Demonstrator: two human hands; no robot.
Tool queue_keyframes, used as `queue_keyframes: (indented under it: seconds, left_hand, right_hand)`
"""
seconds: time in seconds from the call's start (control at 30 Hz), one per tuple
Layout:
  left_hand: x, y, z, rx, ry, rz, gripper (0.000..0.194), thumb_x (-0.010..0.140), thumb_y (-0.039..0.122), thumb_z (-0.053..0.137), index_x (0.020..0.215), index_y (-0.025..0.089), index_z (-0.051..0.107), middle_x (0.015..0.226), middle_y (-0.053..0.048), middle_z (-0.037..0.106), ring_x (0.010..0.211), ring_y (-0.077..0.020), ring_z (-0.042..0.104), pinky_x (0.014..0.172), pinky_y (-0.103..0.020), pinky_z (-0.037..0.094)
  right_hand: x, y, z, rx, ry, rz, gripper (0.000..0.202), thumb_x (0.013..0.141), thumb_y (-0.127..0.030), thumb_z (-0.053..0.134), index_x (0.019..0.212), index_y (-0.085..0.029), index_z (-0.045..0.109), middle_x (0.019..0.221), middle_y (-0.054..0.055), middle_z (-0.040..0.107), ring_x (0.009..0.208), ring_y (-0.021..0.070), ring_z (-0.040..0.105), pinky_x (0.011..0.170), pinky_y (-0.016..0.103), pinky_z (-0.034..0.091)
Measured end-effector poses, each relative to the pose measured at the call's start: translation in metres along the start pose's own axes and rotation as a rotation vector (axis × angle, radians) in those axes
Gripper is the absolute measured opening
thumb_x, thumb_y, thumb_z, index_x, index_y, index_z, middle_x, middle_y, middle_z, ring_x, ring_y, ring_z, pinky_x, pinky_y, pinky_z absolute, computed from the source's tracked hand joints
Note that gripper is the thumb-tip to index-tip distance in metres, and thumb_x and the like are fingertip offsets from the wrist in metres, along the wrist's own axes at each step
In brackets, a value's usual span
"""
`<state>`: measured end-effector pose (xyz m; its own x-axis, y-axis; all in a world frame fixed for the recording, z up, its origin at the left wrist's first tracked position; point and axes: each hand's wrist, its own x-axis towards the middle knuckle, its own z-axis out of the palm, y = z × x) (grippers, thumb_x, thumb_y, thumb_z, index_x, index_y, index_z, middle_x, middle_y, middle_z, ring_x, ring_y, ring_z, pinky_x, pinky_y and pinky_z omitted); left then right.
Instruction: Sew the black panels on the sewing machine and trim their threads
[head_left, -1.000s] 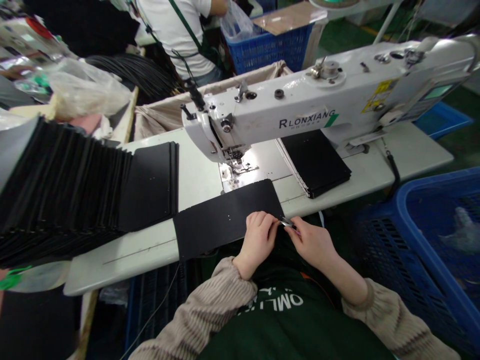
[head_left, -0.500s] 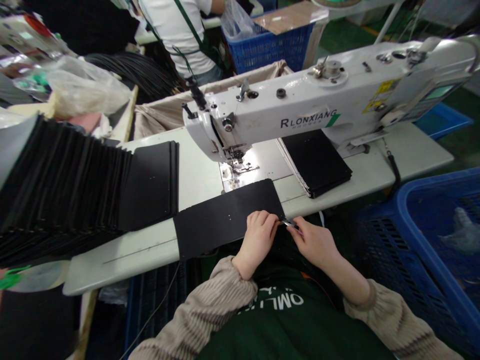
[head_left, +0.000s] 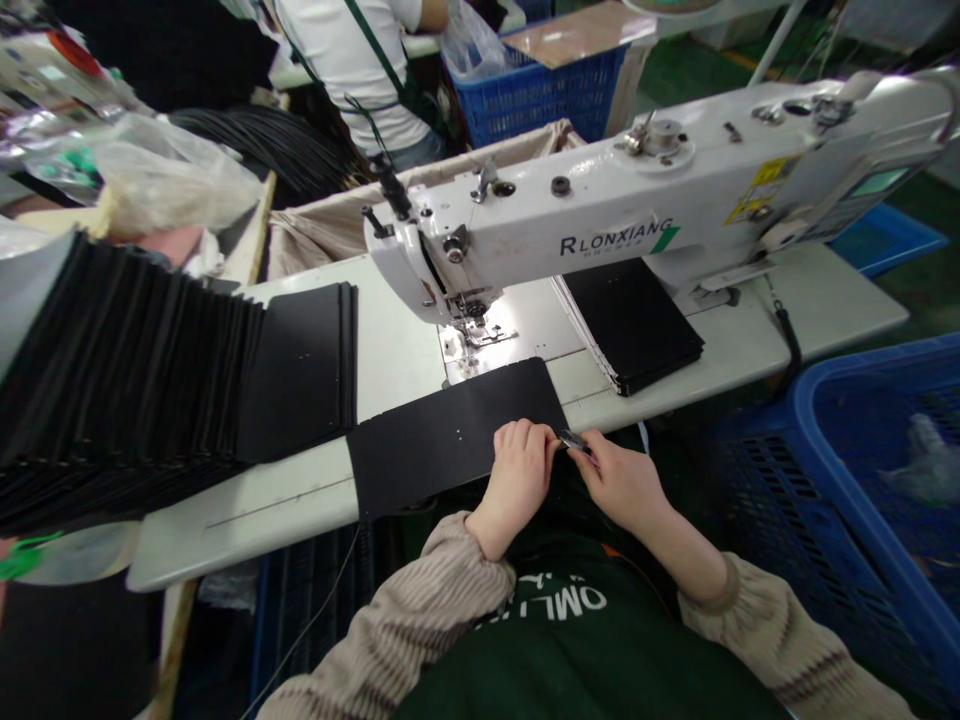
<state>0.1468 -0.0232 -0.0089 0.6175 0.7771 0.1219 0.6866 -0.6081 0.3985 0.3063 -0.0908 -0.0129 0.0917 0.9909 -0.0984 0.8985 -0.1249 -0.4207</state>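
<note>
A flat black panel (head_left: 450,425) lies across the front edge of the sewing table, its near right corner under my left hand (head_left: 517,480). The fingers of that hand are pinched on the corner. My right hand (head_left: 622,480) grips a small metal tool (head_left: 574,440), whose tip touches the panel's corner beside my left fingertips. Its exact shape is too small to tell. Just behind the panel is the lit needle area of a white sewing machine (head_left: 510,230).
Many black panels (head_left: 135,370) stand packed at the left. A stack of black pieces (head_left: 637,320) lies under the machine arm. Blue baskets (head_left: 817,450) stand at the right and behind. A person in a white shirt (head_left: 375,70) is beyond the machine.
The metal tool has turned slightly and moved a little left, closer to my left fingertips. My right hand has shifted slightly left with it.
</note>
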Motion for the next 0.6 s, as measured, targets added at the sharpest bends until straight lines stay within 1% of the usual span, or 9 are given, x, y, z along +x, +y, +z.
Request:
queue_keyframes:
  seconds: [0.2,0.27,0.33,0.4,0.47,0.5,0.53,0.57,0.6]
  left_hand:
    - [0.000,0.002,-0.001,-0.065,0.007,0.000,0.016,0.100,0.021,0.041,0.093,0.016,0.054,0.091,-0.006,0.054,0.089,-0.0217,0.048,0.090,-0.042,0.041]
    - [-0.004,-0.002,-0.009,-0.136,-0.004,0.068,0.015,0.099,0.020,0.042,0.094,0.016,0.055,0.092,-0.006,0.055,0.092,-0.0210,0.049,0.097,-0.044,0.040]
    - [-0.011,-0.010,-0.022,-0.204,-0.026,0.187,0.015,0.097,0.021,0.047,0.087,0.017,0.057,0.088,-0.005,0.056,0.095,-0.0207,0.051,0.104,-0.046,0.037]
    - [-0.024,-0.025,-0.038,-0.241,-0.045,0.277,0.025,0.094,0.026,0.055,0.071,0.018,0.054,0.080,-0.004,0.055,0.095,-0.0211,0.052,0.103,-0.045,0.039]
    - [-0.040,-0.046,-0.055,-0.242,-0.057,0.270,0.032,0.089,0.032,0.063,0.064,0.018,0.051,0.078,-0.004,0.055,0.094,-0.0216,0.054,0.095,-0.041,0.045]
    - [-0.050,-0.059,-0.062,-0.225,-0.056,0.235,0.029,0.087,0.035,0.066,0.067,0.018,0.054,0.083,-0.005,0.058,0.095,-0.0223,0.055,0.093,-0.040,0.047]
    - [-0.059,-0.072,-0.070,-0.191,-0.053,0.183,0.022,0.086,0.036,0.068,0.077,0.018,0.059,0.092,-0.007,0.062,0.100,-0.0235,0.056,0.094,-0.041,0.047]
    - [-0.070,-0.087,-0.076,-0.145,-0.047,0.122,0.018,0.086,0.035,0.067,0.092,0.019,0.063,0.106,-0.009,0.064,0.108,-0.0253,0.056,0.098,-0.044,0.045]
    - [-0.081,-0.101,-0.083,-0.096,-0.038,0.063,0.025,0.087,0.034,0.065,0.108,0.020,0.063,0.121,-0.011,0.062,0.118,-0.0272,0.053,0.104,-0.048,0.042]
  right_hand:
    - [0.001,0.003,0.002,-0.008,0.029,-0.024,0.028,0.102,-0.036,0.036,0.085,-0.021,0.053,0.074,0.000,0.067,0.063,0.0150,0.062,0.052,0.028,0.021]
    - [0.000,0.007,0.001,-0.005,0.061,-0.003,0.028,0.102,-0.038,0.036,0.086,-0.021,0.053,0.072,0.000,0.066,0.062,0.0152,0.062,0.052,0.027,0.023]
    - [-0.001,0.012,0.000,0.029,0.101,0.021,0.027,0.101,-0.041,0.039,0.090,-0.022,0.055,0.074,0.000,0.066,0.063,0.0158,0.063,0.053,0.027,0.028]
    - [-0.001,0.016,-0.001,0.083,0.146,0.025,0.028,0.097,-0.048,0.046,0.097,-0.021,0.055,0.083,0.001,0.067,0.071,0.0170,0.065,0.056,0.026,0.036]
    - [0.001,0.017,-0.003,0.113,0.175,0.002,0.034,0.092,-0.053,0.054,0.103,-0.021,0.056,0.095,0.004,0.067,0.080,0.0184,0.066,0.059,0.025,0.042]
    - [0.002,0.016,-0.003,0.111,0.180,-0.022,0.036,0.090,-0.053,0.056,0.107,-0.021,0.057,0.101,0.005,0.067,0.084,0.0190,0.066,0.060,0.025,0.045]
    - [0.004,0.014,-0.003,0.102,0.179,-0.055,0.037,0.090,-0.051,0.057,0.112,-0.021,0.057,0.107,0.007,0.066,0.087,0.0194,0.066,0.062,0.026,0.047]
    - [0.007,0.013,-0.003,0.088,0.174,-0.093,0.037,0.091,-0.047,0.057,0.118,-0.022,0.057,0.115,0.007,0.064,0.091,0.0197,0.066,0.064,0.026,0.049]
    - [0.010,0.011,-0.003,0.074,0.166,-0.133,0.037,0.092,-0.043,0.055,0.124,-0.024,0.056,0.123,0.008,0.062,0.094,0.0198,0.066,0.066,0.027,0.051]
